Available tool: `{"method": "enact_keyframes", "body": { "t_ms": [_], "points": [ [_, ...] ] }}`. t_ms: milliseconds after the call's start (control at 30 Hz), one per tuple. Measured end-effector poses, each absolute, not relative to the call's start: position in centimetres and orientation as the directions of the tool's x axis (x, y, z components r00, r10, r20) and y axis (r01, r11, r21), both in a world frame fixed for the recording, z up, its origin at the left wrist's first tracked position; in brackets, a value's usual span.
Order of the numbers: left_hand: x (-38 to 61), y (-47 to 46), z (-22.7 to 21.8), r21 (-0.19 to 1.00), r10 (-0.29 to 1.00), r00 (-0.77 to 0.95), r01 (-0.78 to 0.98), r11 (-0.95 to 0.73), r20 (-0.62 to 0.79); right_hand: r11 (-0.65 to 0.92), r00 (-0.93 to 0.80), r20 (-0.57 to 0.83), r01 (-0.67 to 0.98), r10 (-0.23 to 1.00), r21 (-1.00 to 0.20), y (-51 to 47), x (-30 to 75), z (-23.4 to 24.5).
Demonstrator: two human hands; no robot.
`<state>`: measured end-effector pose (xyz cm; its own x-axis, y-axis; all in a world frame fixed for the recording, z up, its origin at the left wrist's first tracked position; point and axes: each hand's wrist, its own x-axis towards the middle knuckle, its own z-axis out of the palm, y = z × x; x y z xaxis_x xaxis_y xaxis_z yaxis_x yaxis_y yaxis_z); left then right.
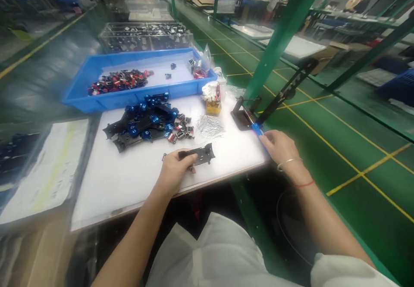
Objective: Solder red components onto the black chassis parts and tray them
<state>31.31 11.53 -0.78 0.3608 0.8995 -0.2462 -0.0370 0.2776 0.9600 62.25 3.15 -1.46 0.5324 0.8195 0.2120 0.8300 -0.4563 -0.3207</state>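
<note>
"Black, and probably plastic: what does the piece in the left hand (176, 166) look like?"

"A long, flattish black part (204, 154), its free end flaring into two raised corners, with small pale spots along its face."

"Where is it?"

"Just above the near side of the white tabletop (119, 188), tilted a little. The left thumb presses on top and fingers curl beneath, so that hand is clamped on it."

"And the right hand (282, 148)?"

"Well apart from the left, its thumb and fingers pinching the handle of a blue-handled tool (256, 128). The slim shaft points over the base of a black stand (241, 120)."

"What can't be made out?"

"The part's left end, covered by the hand, and its underside. The tool's rear is partly behind the fingers, and whether its tip touches the stand cannot be told. In the heap of black and blue parts (139, 125), pieces overlap too much to count. Both forearms run out at the bottom or lower right, and the background is blurred."
</note>
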Motion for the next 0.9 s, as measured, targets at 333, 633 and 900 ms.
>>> {"method": "enact_keyframes", "body": {
  "t_ms": [333,633,900],
  "points": [
    [31.7,11.9,-2.9,0.953,0.9,0.35,-0.054,0.298,-0.262,-0.54,0.552,0.058,0.83,0.832,-0.142,3.0,61.7,-0.8],
    [32.1,11.8,-3.0,0.958,0.906,0.35,-0.066,0.279,-0.24,-0.307,0.441,0.039,0.684,0.897,-0.662,-3.3,56.4,2.5],
    [32.0,11.5,-2.9,0.963,0.908,0.352,-0.059,0.263,-0.227,-0.016,0.171,0.318,0.9,0.933,-0.435,-4.1,54.3,-0.2]
  ]
}}
